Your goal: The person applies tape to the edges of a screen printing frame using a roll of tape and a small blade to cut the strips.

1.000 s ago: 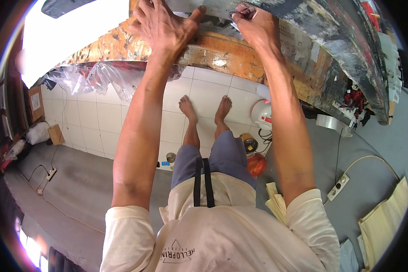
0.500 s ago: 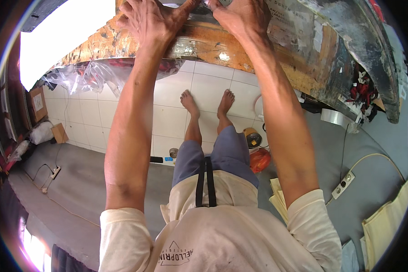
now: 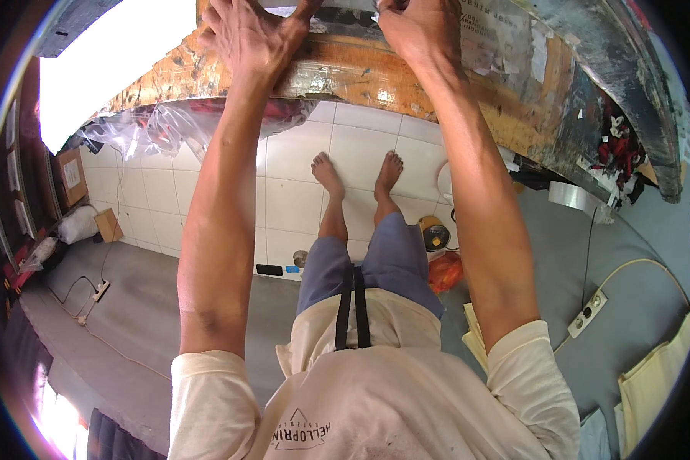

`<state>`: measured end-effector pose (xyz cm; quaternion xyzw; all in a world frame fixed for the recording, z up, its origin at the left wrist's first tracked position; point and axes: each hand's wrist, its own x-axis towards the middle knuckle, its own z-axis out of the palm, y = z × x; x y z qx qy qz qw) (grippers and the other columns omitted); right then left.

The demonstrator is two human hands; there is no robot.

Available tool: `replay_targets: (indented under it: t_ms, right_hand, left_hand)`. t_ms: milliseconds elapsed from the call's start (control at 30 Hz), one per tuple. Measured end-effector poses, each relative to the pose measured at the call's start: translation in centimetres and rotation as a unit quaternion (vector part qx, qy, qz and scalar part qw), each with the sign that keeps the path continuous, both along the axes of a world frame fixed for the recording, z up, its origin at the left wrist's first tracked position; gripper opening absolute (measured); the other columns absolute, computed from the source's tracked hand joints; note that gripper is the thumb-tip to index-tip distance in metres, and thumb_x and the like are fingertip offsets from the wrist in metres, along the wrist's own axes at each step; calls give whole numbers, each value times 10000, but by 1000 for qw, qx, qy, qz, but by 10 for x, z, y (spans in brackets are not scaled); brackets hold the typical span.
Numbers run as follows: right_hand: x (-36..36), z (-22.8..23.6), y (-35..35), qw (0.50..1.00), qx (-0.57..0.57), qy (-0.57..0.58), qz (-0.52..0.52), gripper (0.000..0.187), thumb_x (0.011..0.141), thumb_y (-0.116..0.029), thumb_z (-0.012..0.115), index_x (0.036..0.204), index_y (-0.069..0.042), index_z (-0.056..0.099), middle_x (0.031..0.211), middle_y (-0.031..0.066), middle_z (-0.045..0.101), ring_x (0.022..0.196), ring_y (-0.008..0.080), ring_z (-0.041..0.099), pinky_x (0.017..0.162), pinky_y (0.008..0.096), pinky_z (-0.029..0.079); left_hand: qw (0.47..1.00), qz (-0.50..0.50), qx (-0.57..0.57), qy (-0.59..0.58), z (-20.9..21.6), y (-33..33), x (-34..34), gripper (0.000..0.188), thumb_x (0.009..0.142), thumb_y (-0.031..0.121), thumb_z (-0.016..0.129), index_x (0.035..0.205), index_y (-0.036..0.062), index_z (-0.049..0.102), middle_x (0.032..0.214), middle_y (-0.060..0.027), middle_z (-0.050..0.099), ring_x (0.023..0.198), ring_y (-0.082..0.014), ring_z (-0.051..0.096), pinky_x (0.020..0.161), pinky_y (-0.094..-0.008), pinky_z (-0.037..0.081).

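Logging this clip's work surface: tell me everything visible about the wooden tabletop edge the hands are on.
The wooden table edge runs across the top of the picture, bowed by the lens. It looks like worn orange-brown wood, scuffed, with clear tape and paper scraps stuck on it. The left hand lies spread over it; the right hand grips it nearby. Crumpled clear plastic hangs below its left part.

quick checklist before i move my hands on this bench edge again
1. Left hand flat on the worn wooden bench edge: ok.
2. Right hand grip closed at the bench top: ok; what it holds: cannot tell.
3. Clear plastic sheet hanging under the bench, free of both hands: ok.
4. Bare feet on the white tiles, apart from the yellow tape roll: ok.
5. Power strip and its cable away from the legs: ok.
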<state>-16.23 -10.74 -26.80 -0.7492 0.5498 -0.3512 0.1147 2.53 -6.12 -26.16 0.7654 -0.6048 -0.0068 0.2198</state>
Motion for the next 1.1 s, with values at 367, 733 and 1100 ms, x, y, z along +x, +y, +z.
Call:
replay_targets:
  t_ms: [367, 733, 1100]
  right_hand:
    - [1, 7, 4, 996, 56, -3, -65, 312, 763, -219, 674, 1016, -38, 655, 927, 230, 659, 847, 408, 631, 750, 475, 499]
    - [-14, -7, -6, 994, 94, 49, -23, 311, 838, -259, 611, 980, 15, 647, 959, 203, 665, 871, 391, 618, 818, 458, 481]
    - [63, -2, -24, 942, 2, 298, 155, 293, 866, -271, 524, 982, -20, 622, 958, 176, 613, 882, 351, 576, 831, 468, 433]
  left_hand:
    - [987, 77, 139, 32, 35, -4, -26, 1059, 768, 676, 598, 1486, 7, 201, 1531, -230, 221, 1428, -396, 132, 1160, -496, 109]
    - [992, 111, 53, -9, -11, 0, -13, 992, 813, 642, 574, 1453, -40, 242, 1480, -299, 260, 1399, -410, 199, 1161, -455, 139]
    - [927, -31, -327, 181, -23, 0, 7, 757, 890, 459, 499, 1303, -151, 327, 1165, -270, 429, 1128, -381, 408, 1016, -520, 277]
